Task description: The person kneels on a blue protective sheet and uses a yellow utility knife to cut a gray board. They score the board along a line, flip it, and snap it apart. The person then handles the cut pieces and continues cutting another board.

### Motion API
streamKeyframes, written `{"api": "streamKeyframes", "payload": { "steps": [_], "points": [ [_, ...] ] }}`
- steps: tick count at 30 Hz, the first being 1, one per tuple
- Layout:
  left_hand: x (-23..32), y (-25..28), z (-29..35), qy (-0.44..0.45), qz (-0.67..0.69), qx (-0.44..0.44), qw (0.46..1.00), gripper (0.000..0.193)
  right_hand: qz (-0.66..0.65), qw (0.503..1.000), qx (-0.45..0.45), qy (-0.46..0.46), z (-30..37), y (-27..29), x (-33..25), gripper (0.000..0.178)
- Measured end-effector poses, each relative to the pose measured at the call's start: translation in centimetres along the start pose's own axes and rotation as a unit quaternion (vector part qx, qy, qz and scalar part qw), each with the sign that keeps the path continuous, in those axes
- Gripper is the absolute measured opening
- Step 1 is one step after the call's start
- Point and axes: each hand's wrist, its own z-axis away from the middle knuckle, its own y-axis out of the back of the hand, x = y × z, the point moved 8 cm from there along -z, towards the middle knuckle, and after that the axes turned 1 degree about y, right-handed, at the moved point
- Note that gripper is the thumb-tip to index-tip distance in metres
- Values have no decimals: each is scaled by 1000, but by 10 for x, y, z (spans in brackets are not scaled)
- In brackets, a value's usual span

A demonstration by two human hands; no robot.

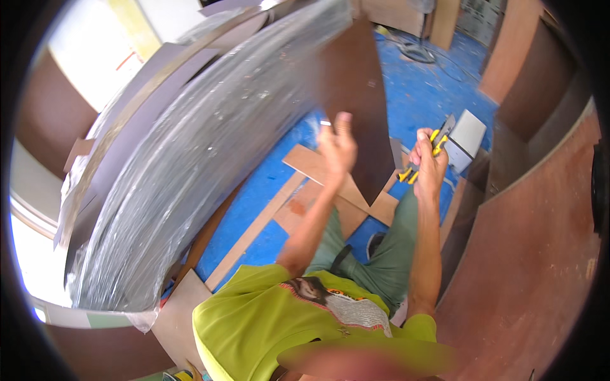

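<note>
Ahead of me stands a dark brown panel [365, 108], tilted, its left edge blurred and its lower corner pointing down toward the floor. My left hand [337, 149] is at that left edge, thumb up against the panel's face, and seems to grip it; the other fingers are partly hidden. To the right, my right hand [430, 165] is closed around a yellow and black utility knife [438, 141], its grey end pointing up and away. Just beyond the knife lies a pale grey box-like block [469, 133].
A large plastic-wrapped stack of panels [210, 140] leans along the left. Thin wooden boards [254, 232] lie on the blue floor covering [413, 89] before my legs. On the right stand a reddish-brown panel [521, 254] and brown cabinet parts [540, 89]. A cable [419, 54] lies at the back.
</note>
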Motion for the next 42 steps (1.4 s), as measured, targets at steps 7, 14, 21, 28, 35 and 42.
{"api": "streamKeyframes", "payload": {
  "steps": [7,14,21,28,35,42],
  "points": [
    [-72,27,-40,143,182,7,973,53,64,996,-20,-60,-85,39,61,15],
    [-23,23,-93,173,133,-92,971,61,132,963,-209,-106,-164,-23,89,29],
    [43,0,-122,263,46,-98,959,50,104,949,-186,-233,-180,-54,69,30],
    [138,0,-197,264,81,-1,961,46,14,930,-147,-338,-171,-97,4,19],
    [249,24,-274,301,60,28,951,50,3,896,-216,-388,-180,-192,-86,16],
    [345,97,-297,304,36,158,939,53,127,878,-283,-364,-187,-242,-118,21]
  ]
}}
